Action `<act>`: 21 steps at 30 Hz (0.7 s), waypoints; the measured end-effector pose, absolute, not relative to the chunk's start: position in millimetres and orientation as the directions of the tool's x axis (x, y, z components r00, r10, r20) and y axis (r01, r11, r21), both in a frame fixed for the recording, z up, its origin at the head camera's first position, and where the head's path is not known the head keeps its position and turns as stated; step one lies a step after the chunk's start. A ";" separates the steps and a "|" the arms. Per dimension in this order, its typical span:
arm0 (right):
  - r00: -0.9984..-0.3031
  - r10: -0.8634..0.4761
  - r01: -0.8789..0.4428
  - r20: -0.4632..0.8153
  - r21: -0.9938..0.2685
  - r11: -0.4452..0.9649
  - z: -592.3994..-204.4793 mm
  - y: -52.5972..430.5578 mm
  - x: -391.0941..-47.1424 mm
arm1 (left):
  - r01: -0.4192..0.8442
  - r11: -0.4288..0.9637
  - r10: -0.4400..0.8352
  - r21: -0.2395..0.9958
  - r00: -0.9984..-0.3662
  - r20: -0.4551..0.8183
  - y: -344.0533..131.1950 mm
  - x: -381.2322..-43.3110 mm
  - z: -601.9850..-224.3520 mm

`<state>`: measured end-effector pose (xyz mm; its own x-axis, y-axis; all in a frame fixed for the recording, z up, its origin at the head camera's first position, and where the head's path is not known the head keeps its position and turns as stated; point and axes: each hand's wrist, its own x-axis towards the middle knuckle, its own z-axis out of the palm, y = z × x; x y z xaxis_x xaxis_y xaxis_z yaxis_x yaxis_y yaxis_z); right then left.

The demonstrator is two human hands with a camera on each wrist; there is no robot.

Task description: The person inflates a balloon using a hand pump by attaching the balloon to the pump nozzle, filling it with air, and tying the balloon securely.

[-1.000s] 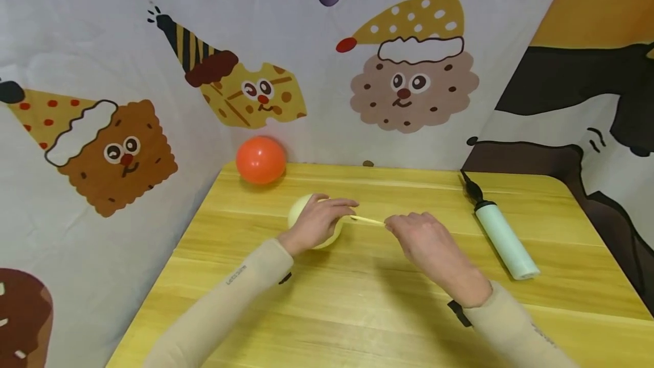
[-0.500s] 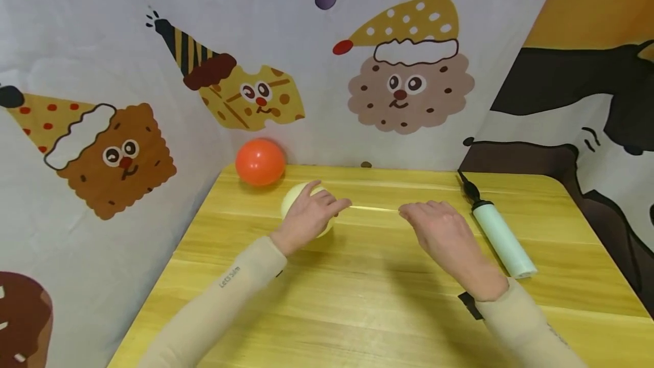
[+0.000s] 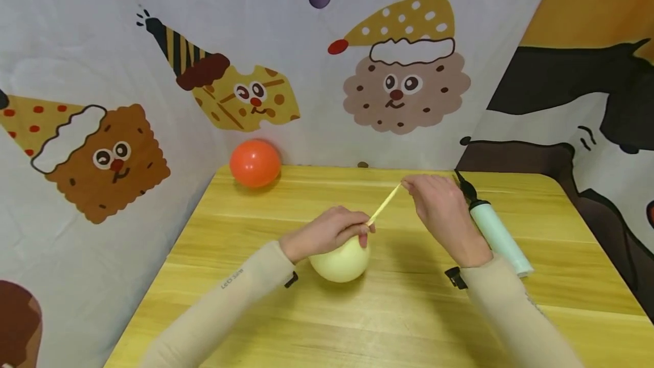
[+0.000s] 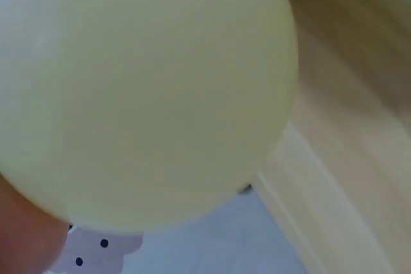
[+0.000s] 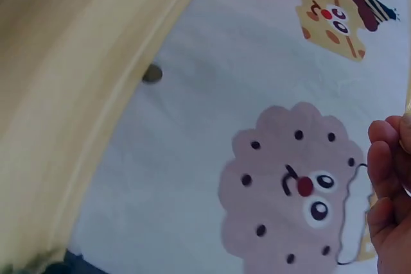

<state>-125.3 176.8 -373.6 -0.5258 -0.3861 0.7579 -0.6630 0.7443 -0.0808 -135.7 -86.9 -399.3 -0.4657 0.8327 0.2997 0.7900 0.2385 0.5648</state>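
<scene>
A pale yellow balloon (image 3: 339, 263), round and inflated, hangs below my left hand (image 3: 329, 233) in the head view. The left fingers pinch it at its neck. From there the stretched neck (image 3: 384, 204) runs as a thin strip up and right to my right hand (image 3: 436, 209), whose fingertips pinch its end. In the left wrist view the balloon (image 4: 148, 94) fills most of the frame, with part of a finger (image 4: 26, 235) at lower left. The right wrist view shows curled right fingers (image 5: 388, 171) at the right edge, holding the strip.
An orange-red balloon (image 3: 255, 163) sits at the table's back left corner. A mint-green hand pump (image 3: 501, 237) with a black nozzle lies to the right, partly behind the right forearm. Printed cloth (image 3: 286, 27) hangs behind the wooden table (image 3: 357, 328).
The left hand and yellow balloon have come nearer and to the right, the balloon now below the hand. The right hand has risen, and the stretched neck has turned from nearly level to steeply slanted.
</scene>
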 end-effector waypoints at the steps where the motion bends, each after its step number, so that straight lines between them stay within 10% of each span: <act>1: -0.535 -0.366 -0.665 0.761 -0.113 0.739 -374.6 174.2 -129.0 | 0.730 0.211 0.832 0.650 -0.483 0.272 -84.1 -133.4 -397.5; 12: -0.828 -0.162 -0.498 0.537 -0.571 0.652 -398.5 148.3 -145.9 | 0.270 -0.072 0.792 0.960 -0.569 0.219 -75.8 -122.5 -394.5; 21: -0.916 -0.233 -0.400 0.327 -0.703 0.588 -420.4 140.0 -125.8 | 0.131 -0.160 0.527 0.978 -0.827 0.197 -83.9 -135.3 -408.8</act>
<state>-125.8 140.0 -420.4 -0.9161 -0.2327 0.3265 -0.3999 0.5882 -0.7029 -135.3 -83.9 -408.8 -0.8267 0.5270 0.1968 0.1310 -0.1599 0.9784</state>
